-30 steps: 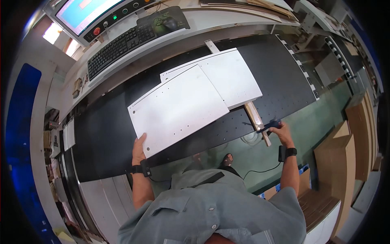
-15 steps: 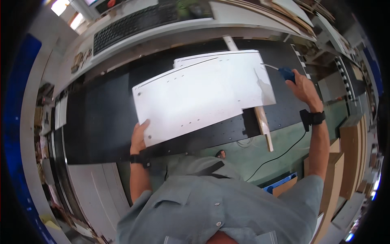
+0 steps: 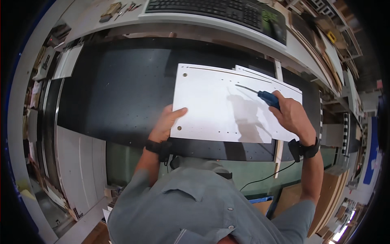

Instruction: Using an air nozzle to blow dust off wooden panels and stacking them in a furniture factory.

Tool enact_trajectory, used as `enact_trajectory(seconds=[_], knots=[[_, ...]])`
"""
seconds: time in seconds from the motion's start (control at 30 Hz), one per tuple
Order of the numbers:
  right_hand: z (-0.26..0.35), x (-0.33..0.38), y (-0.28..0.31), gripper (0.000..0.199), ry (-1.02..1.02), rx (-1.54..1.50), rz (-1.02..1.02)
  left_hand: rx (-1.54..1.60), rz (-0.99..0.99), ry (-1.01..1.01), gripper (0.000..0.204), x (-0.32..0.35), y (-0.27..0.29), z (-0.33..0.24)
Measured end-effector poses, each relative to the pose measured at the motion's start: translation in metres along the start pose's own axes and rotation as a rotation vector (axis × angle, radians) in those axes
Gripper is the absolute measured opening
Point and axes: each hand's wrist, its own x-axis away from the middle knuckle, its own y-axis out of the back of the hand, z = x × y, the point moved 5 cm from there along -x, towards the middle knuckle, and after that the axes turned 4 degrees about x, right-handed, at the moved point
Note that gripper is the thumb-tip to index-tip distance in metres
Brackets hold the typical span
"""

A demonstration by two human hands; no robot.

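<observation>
Lengthwise left-to-right, the white panel [image 3: 215,106]; tip leftward, the blue-handled tool [image 3: 268,99].

Bright white on the board [image 3: 203,101], dotted with small dark holes, a thin dark line along its top edge, and a grey shadow [image 3: 243,112] across it! Blue flashes from the tool's handle [image 3: 269,100]. Below, a black table [image 3: 118,89], speckled with tiny dots; green floor [image 3: 126,162]. And here's a grey shirt [image 3: 162,211], black wristbands [image 3: 310,150], a black keyboard [image 3: 211,10], and black-and-white stripes on a strip [image 3: 346,132] at right.
</observation>
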Motion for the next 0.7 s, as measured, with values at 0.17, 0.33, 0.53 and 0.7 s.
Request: enact_trajectory(seconds=[0.17,0.33,0.53,0.7], knots=[[0.093,-0.074,0.009,0.027,0.224,0.106,-0.036,0.069,-0.001,0.066,0.037,-0.005,0.012,-0.001],[0.135,-0.119,0.004,0.028,0.259,0.128,0.077,0.031,0.056,0.037,0.034,-0.007,0.013,0.002],[0.150,-0.151,0.003,0.026,0.358,0.184,-0.016,0.032,0.072,0.002,0.033,-0.005,0.013,-0.001],[0.153,-0.170,0.007,0.028,0.328,0.171,-0.010,0.015,0.095,-0.007,0.036,-0.007,0.017,0.002]])
